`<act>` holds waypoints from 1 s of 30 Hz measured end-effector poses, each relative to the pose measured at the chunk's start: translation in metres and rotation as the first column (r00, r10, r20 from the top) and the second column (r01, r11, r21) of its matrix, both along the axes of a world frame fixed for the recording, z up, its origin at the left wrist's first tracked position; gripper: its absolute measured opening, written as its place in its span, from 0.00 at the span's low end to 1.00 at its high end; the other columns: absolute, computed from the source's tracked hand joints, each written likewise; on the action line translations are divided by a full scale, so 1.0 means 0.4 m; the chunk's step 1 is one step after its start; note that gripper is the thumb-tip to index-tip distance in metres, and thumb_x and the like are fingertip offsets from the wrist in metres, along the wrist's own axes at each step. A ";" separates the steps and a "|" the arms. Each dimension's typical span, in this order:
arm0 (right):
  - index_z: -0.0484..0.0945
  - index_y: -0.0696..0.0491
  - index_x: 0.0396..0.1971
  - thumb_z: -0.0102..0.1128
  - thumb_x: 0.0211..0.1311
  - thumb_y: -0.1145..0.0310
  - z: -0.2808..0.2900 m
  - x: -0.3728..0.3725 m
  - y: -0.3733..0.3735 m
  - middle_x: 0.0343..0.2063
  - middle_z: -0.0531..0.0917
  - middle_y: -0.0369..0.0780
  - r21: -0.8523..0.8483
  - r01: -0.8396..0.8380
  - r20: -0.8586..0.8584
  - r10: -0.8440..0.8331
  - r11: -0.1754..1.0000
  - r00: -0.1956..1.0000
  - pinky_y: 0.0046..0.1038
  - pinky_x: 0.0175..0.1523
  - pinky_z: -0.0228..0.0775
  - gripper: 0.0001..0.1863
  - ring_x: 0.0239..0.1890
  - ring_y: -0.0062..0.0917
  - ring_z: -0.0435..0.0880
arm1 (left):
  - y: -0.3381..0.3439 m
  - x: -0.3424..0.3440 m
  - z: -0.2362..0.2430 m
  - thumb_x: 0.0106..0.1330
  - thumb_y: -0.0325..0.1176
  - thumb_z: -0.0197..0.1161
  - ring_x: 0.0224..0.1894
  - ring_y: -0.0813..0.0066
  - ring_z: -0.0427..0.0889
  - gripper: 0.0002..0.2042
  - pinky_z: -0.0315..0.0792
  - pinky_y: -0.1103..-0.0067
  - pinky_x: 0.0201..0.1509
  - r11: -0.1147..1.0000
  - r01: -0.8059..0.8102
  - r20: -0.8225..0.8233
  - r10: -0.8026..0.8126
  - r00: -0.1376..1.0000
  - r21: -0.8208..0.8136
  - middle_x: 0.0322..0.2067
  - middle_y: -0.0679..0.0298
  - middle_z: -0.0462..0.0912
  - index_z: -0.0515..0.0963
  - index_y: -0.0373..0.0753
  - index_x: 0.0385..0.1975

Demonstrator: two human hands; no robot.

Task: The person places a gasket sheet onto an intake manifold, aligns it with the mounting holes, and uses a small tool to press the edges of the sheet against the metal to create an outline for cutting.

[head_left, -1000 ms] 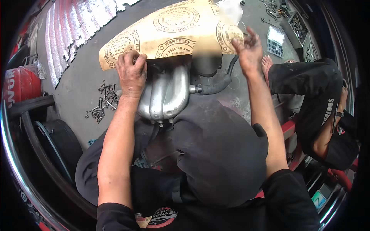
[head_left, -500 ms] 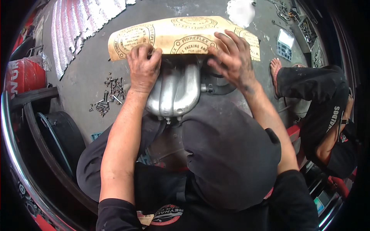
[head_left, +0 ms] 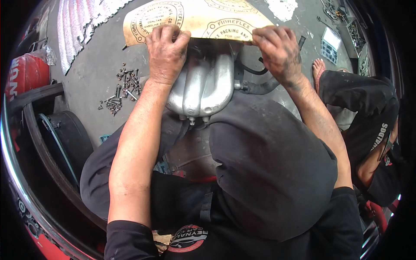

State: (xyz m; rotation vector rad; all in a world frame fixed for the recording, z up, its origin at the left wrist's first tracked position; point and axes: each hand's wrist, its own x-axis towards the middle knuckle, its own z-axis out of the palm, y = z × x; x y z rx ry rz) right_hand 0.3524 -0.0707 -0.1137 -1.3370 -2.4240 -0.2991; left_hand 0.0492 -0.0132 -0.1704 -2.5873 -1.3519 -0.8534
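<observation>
A tan sheet of gasket paper (head_left: 195, 19) with dark round printed marks spans the far side of a silver metal intake manifold (head_left: 201, 82). My left hand (head_left: 167, 54) is closed on the sheet's near edge, toward its left part. Over on the right, my right hand (head_left: 279, 52) grips the same edge with curled fingers. The manifold's far end is covered by the paper; its rounded near end, with small studs, lies between my knees. A black hose (head_left: 262, 85) joins its right side.
Loose bolts and nuts (head_left: 123, 91) lie on the floor to the left, near a ragged silver sheet (head_left: 80, 30) and a red container (head_left: 30, 76). At right are another person's leg (head_left: 355, 86), an open blue parts case (head_left: 330, 47) and a tool tray (head_left: 355, 32).
My right hand has gone from open fingers over the paper to closed on its near edge. Both hands and the paper sit higher in view, and the sheet's right part has lifted or curled.
</observation>
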 end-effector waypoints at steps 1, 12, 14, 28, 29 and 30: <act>0.84 0.54 0.41 0.63 0.57 0.74 -0.016 0.000 -0.008 0.45 0.84 0.32 0.055 -0.028 -0.021 0.029 0.998 0.999 0.39 0.58 0.70 0.11 0.50 0.28 0.82 | 0.000 0.002 -0.002 0.54 0.26 0.72 0.51 0.63 0.76 0.17 0.69 0.64 0.56 1.000 0.020 0.002 -0.020 1.000 0.019 0.44 0.69 0.78 0.83 0.52 0.43; 0.83 0.56 0.39 0.67 0.55 0.77 -0.031 -0.032 -0.016 0.44 0.85 0.36 0.026 0.014 -0.188 -0.009 1.000 0.982 0.38 0.53 0.73 0.11 0.46 0.32 0.82 | 0.001 0.009 0.002 0.54 0.29 0.68 0.53 0.57 0.76 0.14 0.68 0.59 0.57 0.997 0.032 0.020 -0.033 0.999 0.068 0.44 0.63 0.76 0.81 0.48 0.42; 0.83 0.55 0.41 0.68 0.56 0.76 -0.029 -0.038 -0.017 0.45 0.85 0.37 -0.013 0.042 -0.220 -0.044 0.999 0.974 0.38 0.53 0.72 0.12 0.46 0.33 0.81 | 0.001 0.008 0.003 0.56 0.29 0.67 0.53 0.57 0.75 0.13 0.68 0.58 0.57 0.997 0.033 0.039 -0.036 0.999 0.075 0.44 0.62 0.76 0.81 0.48 0.42; 0.82 0.38 0.50 0.73 0.58 0.68 -0.035 -0.099 0.036 0.61 0.79 0.40 0.053 0.097 -0.120 -0.090 0.994 0.989 0.57 0.75 0.46 0.19 0.69 0.42 0.70 | -0.018 0.012 -0.018 0.53 0.31 0.63 0.54 0.56 0.74 0.14 0.65 0.55 0.62 0.997 -0.067 0.110 0.063 0.992 0.038 0.45 0.59 0.75 0.78 0.43 0.41; 0.81 0.37 0.52 0.72 0.59 0.68 -0.058 -0.089 0.040 0.65 0.76 0.41 0.009 0.093 -0.100 -0.091 0.996 0.991 0.59 0.76 0.42 0.20 0.71 0.44 0.67 | -0.020 0.010 -0.019 0.54 0.32 0.62 0.54 0.56 0.74 0.13 0.65 0.54 0.62 0.997 -0.070 0.101 0.067 0.993 0.034 0.46 0.58 0.75 0.79 0.43 0.41; 0.80 0.36 0.53 0.72 0.60 0.69 -0.077 -0.077 0.044 0.69 0.73 0.42 -0.033 0.090 -0.080 -0.092 0.995 0.993 0.60 0.77 0.37 0.22 0.74 0.46 0.64 | -0.022 0.012 -0.019 0.54 0.32 0.62 0.54 0.56 0.74 0.13 0.65 0.54 0.62 0.996 -0.082 0.101 0.078 0.992 0.034 0.46 0.58 0.75 0.79 0.43 0.41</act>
